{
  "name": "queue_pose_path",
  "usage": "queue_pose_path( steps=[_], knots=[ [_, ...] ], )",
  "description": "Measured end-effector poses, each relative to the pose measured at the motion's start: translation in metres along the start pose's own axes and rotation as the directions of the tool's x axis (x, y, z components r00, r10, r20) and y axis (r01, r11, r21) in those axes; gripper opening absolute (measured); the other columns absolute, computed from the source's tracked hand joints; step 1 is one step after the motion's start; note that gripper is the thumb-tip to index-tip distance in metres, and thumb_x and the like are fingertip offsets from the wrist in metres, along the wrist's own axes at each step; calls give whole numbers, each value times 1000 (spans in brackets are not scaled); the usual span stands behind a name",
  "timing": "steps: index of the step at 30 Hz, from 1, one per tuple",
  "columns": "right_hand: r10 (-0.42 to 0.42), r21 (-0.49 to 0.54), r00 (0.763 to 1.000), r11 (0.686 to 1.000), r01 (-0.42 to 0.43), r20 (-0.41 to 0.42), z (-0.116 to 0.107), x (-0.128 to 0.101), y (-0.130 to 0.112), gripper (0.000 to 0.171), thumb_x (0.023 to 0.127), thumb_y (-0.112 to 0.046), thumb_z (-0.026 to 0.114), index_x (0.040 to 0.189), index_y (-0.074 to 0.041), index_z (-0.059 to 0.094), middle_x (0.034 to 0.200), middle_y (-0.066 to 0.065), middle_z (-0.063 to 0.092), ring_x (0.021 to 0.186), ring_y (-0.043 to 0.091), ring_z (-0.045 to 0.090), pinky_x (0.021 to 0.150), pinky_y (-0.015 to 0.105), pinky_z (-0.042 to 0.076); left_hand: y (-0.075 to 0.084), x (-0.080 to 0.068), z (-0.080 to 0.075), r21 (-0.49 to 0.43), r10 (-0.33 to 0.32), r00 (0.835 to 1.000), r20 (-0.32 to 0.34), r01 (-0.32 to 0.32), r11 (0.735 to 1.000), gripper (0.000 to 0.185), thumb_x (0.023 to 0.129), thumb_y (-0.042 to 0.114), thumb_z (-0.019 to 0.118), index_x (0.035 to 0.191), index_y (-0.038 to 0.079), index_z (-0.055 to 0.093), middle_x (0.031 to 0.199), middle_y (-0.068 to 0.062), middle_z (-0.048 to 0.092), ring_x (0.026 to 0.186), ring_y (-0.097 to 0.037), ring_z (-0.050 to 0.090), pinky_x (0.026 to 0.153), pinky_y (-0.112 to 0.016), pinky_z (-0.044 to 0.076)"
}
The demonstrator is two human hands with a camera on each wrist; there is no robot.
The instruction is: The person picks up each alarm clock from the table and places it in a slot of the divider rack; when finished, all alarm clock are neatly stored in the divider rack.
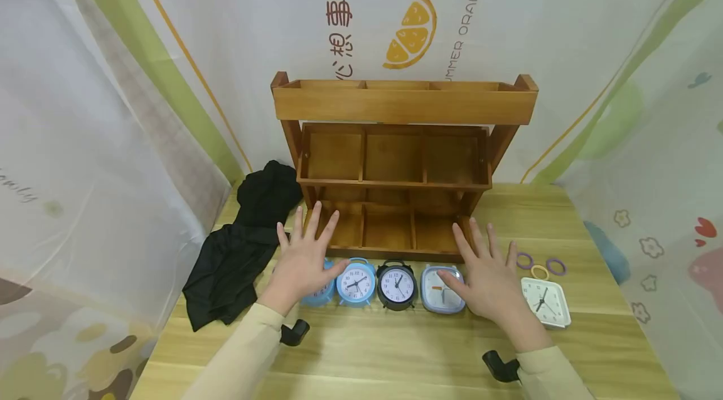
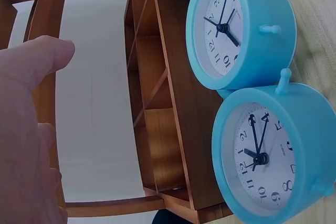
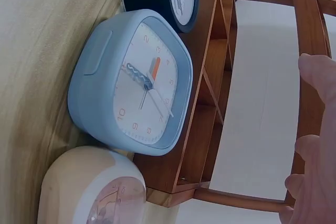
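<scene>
Two hands, left [image 1: 302, 262] and right [image 1: 488, 277], hover flat with fingers spread, grasping nothing, over a side-to-side row of clocks; the round blue clock [image 1: 356, 282] lies just beside the left, the square blue clock [image 1: 442, 290] under the right thumb.

Left hand [image 1: 305, 259] flat, fingers spread; right hand [image 1: 488, 277] likewise

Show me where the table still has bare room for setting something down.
Bare wood runs along the table front edge, before the clock row. The shelf compartments look bare too. Crowded: between shelf and blue clocks, black clock, square clock; black cloth left.
</scene>
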State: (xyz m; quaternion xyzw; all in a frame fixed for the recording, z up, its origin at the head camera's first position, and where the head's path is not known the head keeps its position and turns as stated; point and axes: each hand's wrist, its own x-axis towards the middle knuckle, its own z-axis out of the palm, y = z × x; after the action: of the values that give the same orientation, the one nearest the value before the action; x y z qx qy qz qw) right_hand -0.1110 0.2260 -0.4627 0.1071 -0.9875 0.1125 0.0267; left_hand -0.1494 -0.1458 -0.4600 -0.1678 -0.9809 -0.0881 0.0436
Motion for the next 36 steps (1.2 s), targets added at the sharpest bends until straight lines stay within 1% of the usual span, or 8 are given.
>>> queue_pose_path(
  steps=[5, 10, 17, 21, 24, 28, 32, 36],
  knots=[
    [11, 15, 1000, 1000, -12, 12, 0, 1, 1, 96, 99, -67, 56, 170, -26, 6, 175, 13, -3, 158, 47, -7, 112, 83, -6, 0, 1, -2, -31, 4, 1000, 7, -3, 1000, 97, 95, 71, 57, 170, 28, 11, 175, -12, -4, 157, -48, -10, 113, -84, 2],
    [-2, 10, 1000, 1000, 3, -5, 5, 5, -1, 95, 99, -67, 57, 170, -25, 10, 175, 14, 1, 158, 47, -3, 113, 84, -1, -6, 6, -3, -183, 21, 999, -32, -27, 983, 101, 97, 63, 61, 170, 23, 4, 175, -13, -10, 157, -47, -11, 115, -82, -2],
    [-49, 66, 999, 997, 50, -13, 23, 16, -24, 95, 96, -67, 61, 169, -22, 20, 174, 16, 10, 158, 46, 4, 116, 81, 4, -22, 15, 6, -420, -15, 999, -46, -6, 908, 114, 96, 53, 69, 168, 18, -13, 174, -14, -14, 158, -40, -15, 120, -74, -4],
    [-101, 63, 995, 993, 102, -25, 34, 27, -50, 95, 95, -67, 63, 169, -22, 23, 174, 15, 14, 158, 45, 9, 118, 78, 6, -34, 22, 12, -510, -39, 998, -58, 4, 860, 120, 95, 48, 72, 166, 14, -18, 173, -13, -17, 158, -40, -15, 121, -73, 1],
    [-150, 71, 989, 986, 150, -15, 43, 35, -75, 95, 94, -67, 63, 169, -23, 24, 173, 15, 17, 158, 44, 13, 120, 77, 7, -44, 30, 12, -569, -76, 996, -54, 32, 822, 123, 95, 47, 73, 163, 18, -25, 172, -9, -23, 159, -38, -15, 122, -71, 8],
    [-238, 72, 971, 969, 236, 11, 57, 45, -105, 101, 90, -70, 68, 169, -25, 23, 173, 13, 20, 157, 43, 19, 120, 75, 12, -57, 46, 7, -628, -123, 988, -93, 37, 777, 127, 94, 43, 77, 162, 23, -29, 172, -6, -23, 159, -34, -11, 124, -66, 14],
    [-358, 86, 933, 932, 353, 46, 74, 54, -130, 110, 83, -72, 75, 169, -28, 21, 173, 10, 21, 156, 39, 25, 120, 73, 18, -66, 66, -1, -655, -172, 969, -177, 14, 755, 132, 90, 35, 84, 164, 21, -24, 174, -6, -16, 160, -32, -5, 125, -63, 15],
    [-437, 111, 897, 896, 429, 66, 89, 60, -155, 112, 80, -68, 80, 168, -30, 21, 173, 7, 22, 154, 35, 28, 120, 72, 20, -70, 78, -7, -688, -187, 959, -212, -10, 726, 133, 88, 29, 87, 165, 24, -22, 174, -4, -13, 161, -30, -3, 126, -62, 13]
  ],
)
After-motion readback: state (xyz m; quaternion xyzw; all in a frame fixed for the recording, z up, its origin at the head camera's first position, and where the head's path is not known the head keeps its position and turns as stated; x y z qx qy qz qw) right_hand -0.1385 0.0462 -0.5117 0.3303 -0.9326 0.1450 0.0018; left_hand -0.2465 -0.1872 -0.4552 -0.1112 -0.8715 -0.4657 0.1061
